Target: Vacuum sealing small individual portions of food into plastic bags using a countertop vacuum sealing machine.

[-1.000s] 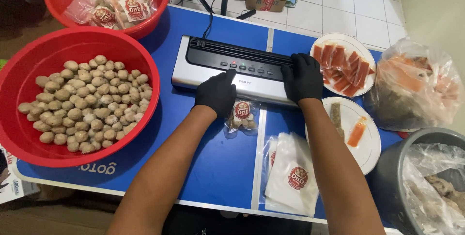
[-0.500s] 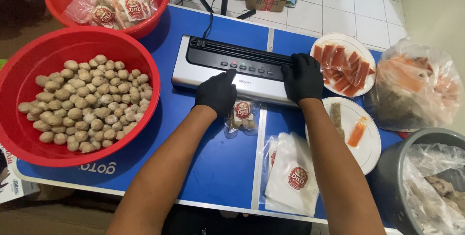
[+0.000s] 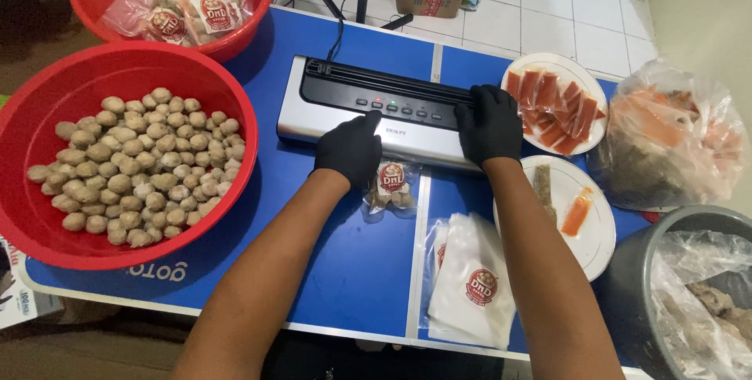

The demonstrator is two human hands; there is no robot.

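As seen from above, a blue worktop (image 3: 352, 270) carries, at far left, a large red basin (image 3: 47, 223) filled with pale round meatballs (image 3: 133, 161). Behind it stands a second red basin (image 3: 243, 27) holding sealed, labelled pouches (image 3: 184, 8). At centre lies a silver-and-black vacuum sealer (image 3: 329, 106), its cord running off the far edge of the worktop. The left hand (image 3: 350, 149), in a black glove, presses flat on the sealer's front lid, grip spread and holding nothing. Just right of that hand, a small clear pouch of meatballs (image 3: 390, 188) with a round red label lies on the worktop, its upper end at the sealer's front edge. The right hand (image 3: 489, 125), also gloved in black, presses flat on the right end of the lid, grip likewise spread and empty. Nearer the viewer lies a stack of empty labelled bags (image 3: 470, 286). Right of the sealer, one white plate (image 3: 583, 70) bears orange-red strips, and a second white plate (image 3: 599, 239) bears two pieces. At far right sit a clear bag of orange pieces (image 3: 674, 137) and a grey bucket (image 3: 627, 294) lined with plastic.
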